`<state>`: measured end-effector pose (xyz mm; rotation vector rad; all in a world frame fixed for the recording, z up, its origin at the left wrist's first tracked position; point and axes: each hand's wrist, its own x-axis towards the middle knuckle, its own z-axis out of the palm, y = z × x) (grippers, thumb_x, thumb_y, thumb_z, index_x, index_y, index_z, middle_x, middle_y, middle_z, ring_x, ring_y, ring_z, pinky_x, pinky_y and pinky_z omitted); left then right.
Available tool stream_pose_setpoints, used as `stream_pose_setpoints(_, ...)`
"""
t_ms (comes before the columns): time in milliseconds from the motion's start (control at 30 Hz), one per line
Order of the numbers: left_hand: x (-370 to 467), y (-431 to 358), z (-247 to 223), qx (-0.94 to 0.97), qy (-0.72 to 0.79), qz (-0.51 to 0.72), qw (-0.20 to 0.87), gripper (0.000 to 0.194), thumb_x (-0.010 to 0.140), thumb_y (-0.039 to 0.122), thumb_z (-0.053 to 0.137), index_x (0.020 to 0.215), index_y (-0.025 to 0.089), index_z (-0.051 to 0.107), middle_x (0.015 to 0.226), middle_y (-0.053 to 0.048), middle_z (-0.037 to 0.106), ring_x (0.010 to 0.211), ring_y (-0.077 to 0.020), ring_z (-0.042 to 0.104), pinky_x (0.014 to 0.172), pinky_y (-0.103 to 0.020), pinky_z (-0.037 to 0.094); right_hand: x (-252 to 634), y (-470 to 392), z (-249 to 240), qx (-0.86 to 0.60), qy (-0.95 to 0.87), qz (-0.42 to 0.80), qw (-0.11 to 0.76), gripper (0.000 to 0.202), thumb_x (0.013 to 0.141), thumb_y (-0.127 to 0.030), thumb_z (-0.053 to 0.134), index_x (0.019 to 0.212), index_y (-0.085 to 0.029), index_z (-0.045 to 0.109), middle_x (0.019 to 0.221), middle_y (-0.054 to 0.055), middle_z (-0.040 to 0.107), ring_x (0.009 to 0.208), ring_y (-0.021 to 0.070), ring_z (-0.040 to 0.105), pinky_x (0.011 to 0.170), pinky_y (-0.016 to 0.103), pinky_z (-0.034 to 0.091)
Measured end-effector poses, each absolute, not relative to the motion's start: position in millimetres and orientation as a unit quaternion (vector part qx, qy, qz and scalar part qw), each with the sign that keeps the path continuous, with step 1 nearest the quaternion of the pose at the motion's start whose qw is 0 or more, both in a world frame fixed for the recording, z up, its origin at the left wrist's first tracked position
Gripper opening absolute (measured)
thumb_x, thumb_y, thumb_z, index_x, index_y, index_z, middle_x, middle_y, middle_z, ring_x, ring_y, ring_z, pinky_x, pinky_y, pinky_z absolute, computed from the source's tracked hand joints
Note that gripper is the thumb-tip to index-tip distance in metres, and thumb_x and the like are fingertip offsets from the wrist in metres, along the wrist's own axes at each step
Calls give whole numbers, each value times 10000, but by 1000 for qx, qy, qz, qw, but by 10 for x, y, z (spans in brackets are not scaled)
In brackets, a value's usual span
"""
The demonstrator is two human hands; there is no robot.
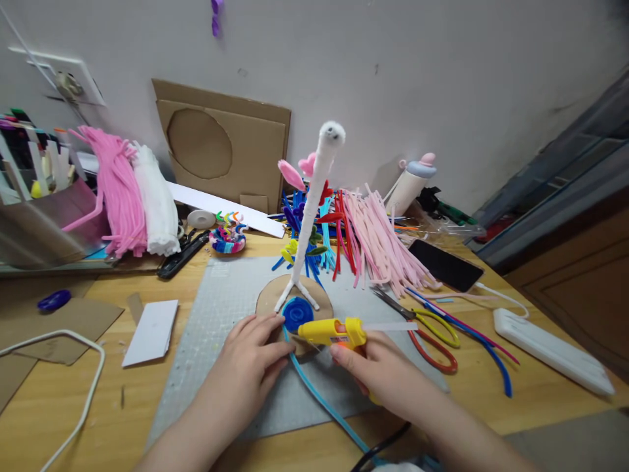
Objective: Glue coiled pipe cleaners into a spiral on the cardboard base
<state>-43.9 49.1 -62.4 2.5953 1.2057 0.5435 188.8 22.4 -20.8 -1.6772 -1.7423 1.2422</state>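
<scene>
My right hand (381, 367) is closed around a yellow hot glue gun (329, 331), a clear glue stick jutting from its back. The gun's nozzle points left, at the edge of a dark blue pipe-cleaner coil (298, 314) on a round cardboard base (268, 295). With fingers bent at the coil's left side, my left hand (255, 351) holds a light blue pipe cleaner (319, 396) against the coil's rim. The strand trails toward the front edge. Behind the coil, a white fuzzy post (313, 203) rises from the base on splayed feet.
A grey cutting mat (211, 347) lies beneath. Scissors (432, 328), a phone (445, 264) and a white power strip (550, 351) are to the right. Pink pipe cleaners (378, 236) lie behind; cardboard (260, 144) leans on the wall. A white cable (95, 387) loops at left.
</scene>
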Motion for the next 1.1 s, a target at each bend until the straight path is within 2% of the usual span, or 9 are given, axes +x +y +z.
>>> stream_pose_setpoints(167, -445, 482, -641, 888, 415, 171, 96, 286, 861, 191, 557, 1068, 355, 667, 1307, -71, 574, 1210, -263, 515, 1005, -553, 380, 1828, 261, -229, -595, -637, 447, 201, 380, 897, -469, 477, 1056, -209, 704, 513, -19, 591, 563, 171, 573, 641, 264, 458)
stream_pose_setpoints(300, -432, 475, -636, 887, 417, 174, 92, 284, 856, 195, 560, 1068, 347, 671, 1306, -78, 579, 1211, -268, 518, 1001, -559, 391, 1781, 285, -198, -585, -656, 433, 200, 349, 904, -420, 472, 1132, -247, 672, 798, 9, 715, 844, 216, 643, 803, 303, 466)
stream_pose_setpoints(367, -428, 470, -633, 888, 415, 175, 95, 280, 850, 198, 565, 1063, 344, 675, 1302, -79, 583, 1208, -272, 520, 996, -560, 395, 1759, 294, -187, -582, -664, 428, 192, 339, 909, -409, 465, 1149, -268, 659, 969, 14, 718, 963, 227, 630, 867, 321, 452)
stream_pose_setpoints(467, -427, 463, -630, 887, 417, 178, 93, 296, 846, 187, 563, 1077, 340, 669, 1303, -80, 582, 1209, -277, 515, 995, -561, 397, 1732, 295, -189, -582, -670, 423, 180, 336, 915, -409, 453, 1151, -274, 650, 1082, 22, 697, 1034, 231, 616, 904, 332, 440)
stream_pose_setpoints(733, -427, 451, -627, 887, 419, 175, 89, 303, 838, 182, 562, 1079, 331, 669, 1306, -87, 575, 1202, -297, 511, 979, -578, 404, 1735, 252, -184, -608, -681, 385, 137, 352, 921, -435, 423, 1102, -257, 667, 1019, 43, 719, 969, 253, 649, 832, 357, 466)
stream_pose_setpoints(867, -425, 445, -631, 886, 420, 176, 90, 297, 843, 186, 559, 1074, 337, 668, 1310, -77, 570, 1205, -292, 506, 979, -568, 407, 1779, 239, -181, -610, -678, 387, 137, 357, 918, -448, 425, 1116, -273, 665, 1054, 30, 714, 993, 245, 643, 836, 344, 463)
stream_pose_setpoints(1100, -418, 436, -637, 885, 419, 181, 89, 282, 841, 182, 562, 1059, 321, 674, 1314, -74, 566, 1217, -279, 495, 994, -545, 401, 1840, 202, -178, -633, -657, 385, 139, 373, 905, -474, 443, 1091, -264, 687, 960, 36, 727, 917, 255, 650, 806, 352, 464)
